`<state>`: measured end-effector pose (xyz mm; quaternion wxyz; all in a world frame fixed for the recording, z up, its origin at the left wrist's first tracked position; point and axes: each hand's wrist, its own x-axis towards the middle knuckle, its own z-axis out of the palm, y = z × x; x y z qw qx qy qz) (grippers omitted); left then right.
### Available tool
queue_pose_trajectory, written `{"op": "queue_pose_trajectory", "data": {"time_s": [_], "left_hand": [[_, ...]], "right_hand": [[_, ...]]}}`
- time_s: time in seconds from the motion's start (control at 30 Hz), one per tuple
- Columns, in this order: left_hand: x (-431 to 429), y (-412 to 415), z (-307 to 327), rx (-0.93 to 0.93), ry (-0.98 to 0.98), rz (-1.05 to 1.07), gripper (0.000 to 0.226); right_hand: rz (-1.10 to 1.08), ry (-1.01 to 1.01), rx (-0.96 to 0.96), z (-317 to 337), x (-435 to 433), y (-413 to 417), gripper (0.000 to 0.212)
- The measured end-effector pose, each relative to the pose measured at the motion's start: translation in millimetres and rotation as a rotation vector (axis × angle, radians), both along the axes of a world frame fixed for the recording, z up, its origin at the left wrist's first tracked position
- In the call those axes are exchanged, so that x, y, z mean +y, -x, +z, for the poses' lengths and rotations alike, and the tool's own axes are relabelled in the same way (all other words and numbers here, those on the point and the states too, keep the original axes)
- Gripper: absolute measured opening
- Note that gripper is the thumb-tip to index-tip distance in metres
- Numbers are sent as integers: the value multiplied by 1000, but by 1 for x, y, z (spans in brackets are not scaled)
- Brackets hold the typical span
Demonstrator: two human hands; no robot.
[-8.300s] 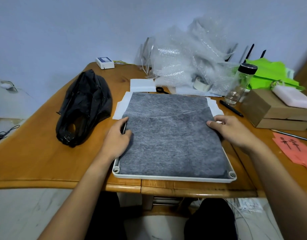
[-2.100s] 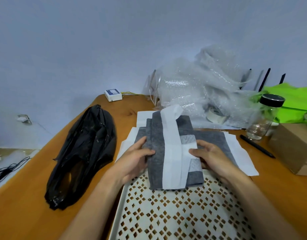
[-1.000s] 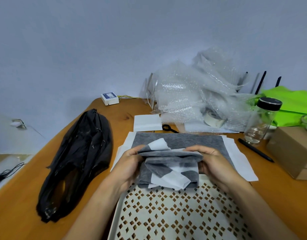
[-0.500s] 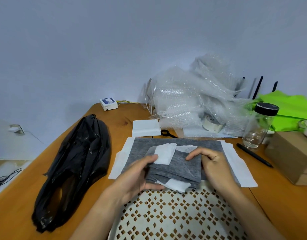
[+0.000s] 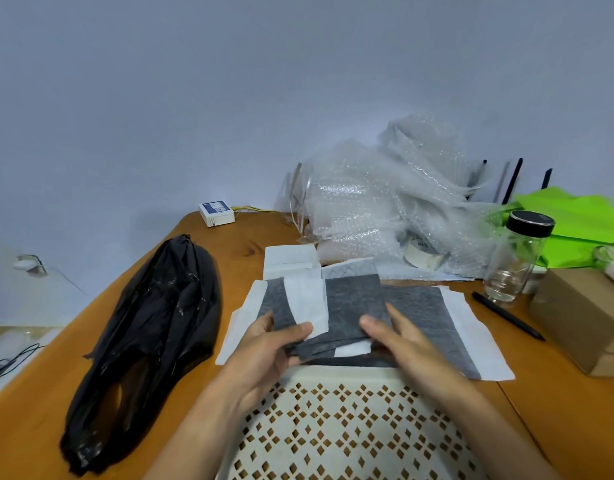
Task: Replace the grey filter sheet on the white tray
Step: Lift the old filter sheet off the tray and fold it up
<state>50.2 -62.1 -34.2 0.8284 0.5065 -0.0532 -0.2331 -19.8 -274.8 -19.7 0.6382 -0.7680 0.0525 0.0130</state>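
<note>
The white tray with diamond cut-outs lies bare at the table's near edge. Just above its far rim I hold a folded grey filter sheet with white backing. My left hand pinches its left side, thumb on top. My right hand grips its right side. Behind it a second grey filter sheet lies flat on white paper on the table.
A black plastic bag lies to the left. Bubble wrap, a tape roll, a glass bottle, a pen, a cardboard box and a small white device crowd the back and right.
The folded sheet has been turned and lifted a little, with a white flap now up on its left. My left thumb moved on top of it. The camera tilted up.
</note>
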Motion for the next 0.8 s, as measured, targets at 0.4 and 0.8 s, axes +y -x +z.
{"op": "queue_pose_trajectory", "data": {"time_s": [0.4,0.8], "left_hand": [[2,2,1,-147,-316,-32,64],[15,6,14,-269,-398,-165,26]], "right_hand": [[-144,-100,-95,2,-4,-4,29],[-101,-190,-101,3,-3,-3,30]]}}
